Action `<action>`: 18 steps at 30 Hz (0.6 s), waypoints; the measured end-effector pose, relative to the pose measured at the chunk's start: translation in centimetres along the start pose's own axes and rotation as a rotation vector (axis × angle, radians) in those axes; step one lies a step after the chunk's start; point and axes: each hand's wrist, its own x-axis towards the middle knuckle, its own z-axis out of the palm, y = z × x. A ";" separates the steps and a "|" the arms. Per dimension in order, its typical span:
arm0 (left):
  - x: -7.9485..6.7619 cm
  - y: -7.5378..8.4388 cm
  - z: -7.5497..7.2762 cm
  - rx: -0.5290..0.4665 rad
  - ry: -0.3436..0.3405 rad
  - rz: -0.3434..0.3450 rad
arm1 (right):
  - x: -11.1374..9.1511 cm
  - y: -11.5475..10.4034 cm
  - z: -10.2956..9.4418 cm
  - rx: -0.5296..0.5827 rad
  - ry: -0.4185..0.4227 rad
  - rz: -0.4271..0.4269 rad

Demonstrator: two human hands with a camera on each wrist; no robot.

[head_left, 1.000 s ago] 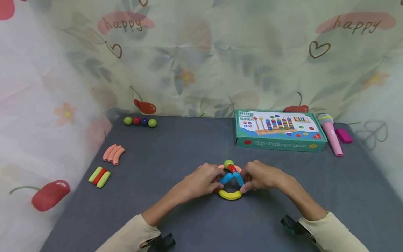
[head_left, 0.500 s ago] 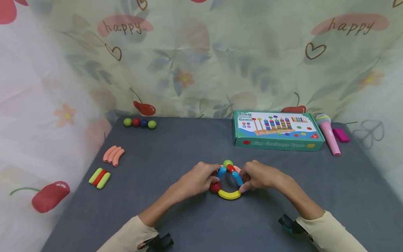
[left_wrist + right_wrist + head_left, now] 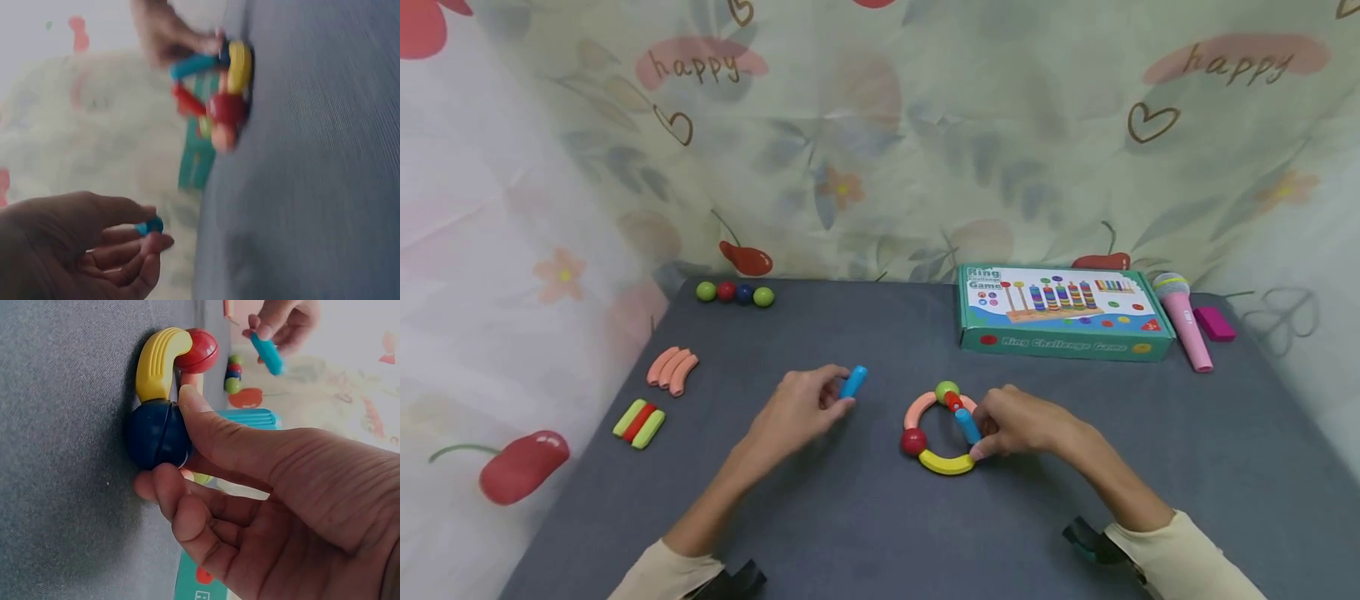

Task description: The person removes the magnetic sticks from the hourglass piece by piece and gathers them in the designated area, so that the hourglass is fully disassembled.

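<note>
My left hand point(image 3: 797, 408) pinches a short light-blue magnetic stick point(image 3: 854, 382) between thumb and fingers, out to the left of a ring of magnetic pieces. My right hand point(image 3: 1022, 421) grips a dark blue ball point(image 3: 156, 437) at the ring's near right side; the head view hides that ball behind the fingers. Joined around the ring are a yellow curved stick point(image 3: 947, 463), a red ball point(image 3: 913, 442), a pink curved stick point(image 3: 918, 411) and a green ball point(image 3: 947, 390). Above the ring, a second light-blue stick point(image 3: 967, 427) slants up from the dark blue ball, meeting a red stick point(image 3: 952, 402).
Pink curved sticks point(image 3: 673, 369) and a row of green and red sticks point(image 3: 639, 423) lie at the left. Several balls point(image 3: 745, 293) line the back left. At the back right are a game box point(image 3: 1067, 312), a pink microphone point(image 3: 1184, 321) and a magenta block point(image 3: 1215, 323).
My left hand has pulled one light-blue stick away from the structure and carried it left. The red ball and left pink curve are uncovered. My right hand has stayed at the ring.
</note>
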 end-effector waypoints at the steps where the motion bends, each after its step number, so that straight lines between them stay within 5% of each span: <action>1: -0.3 -0.9 -0.6 0.008 0.014 -0.039 | 0.0 0.0 0.0 -0.001 -0.001 0.001; 10: -4.4 -8.6 -5.8 0.214 0.142 -0.290 | 0.2 -0.1 0.4 0.009 -0.009 -0.025; 14: -5.5 -10.1 -7.2 0.287 0.189 -0.288 | 0.2 0.0 0.3 0.005 -0.011 -0.014; 18: -6.8 -10.2 -8.4 0.265 0.157 -0.341 | 0.0 0.2 0.1 0.011 -0.005 -0.013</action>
